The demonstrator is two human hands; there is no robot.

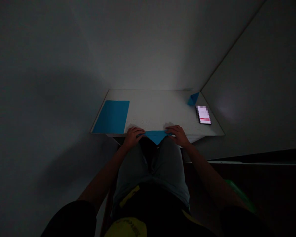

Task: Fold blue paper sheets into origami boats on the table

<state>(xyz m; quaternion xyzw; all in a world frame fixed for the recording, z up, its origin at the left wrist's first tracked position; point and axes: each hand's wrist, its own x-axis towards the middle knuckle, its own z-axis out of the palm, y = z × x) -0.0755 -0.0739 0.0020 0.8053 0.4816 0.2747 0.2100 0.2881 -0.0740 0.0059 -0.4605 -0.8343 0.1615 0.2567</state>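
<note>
A folded piece of blue paper (157, 136) lies across the near edge of the white table, its triangular point hanging down over my lap. My left hand (133, 135) pinches its left corner, thumb below and fingers above. At the opposite corner my right hand (177, 134) grips the paper in the same way. Both hands rest at the table's front edge. Flat on the left part of the table lies a blue sheet or stack of paper (112, 117). A small folded blue paper shape (193, 99) stands at the back right.
The white table (158, 110) sits against a wall (138, 46) behind and another wall (256, 85) on the right. A phone with a lit screen (203, 115) lies near the table's right edge. Something green (240, 194) shows low on the right. The room is dim.
</note>
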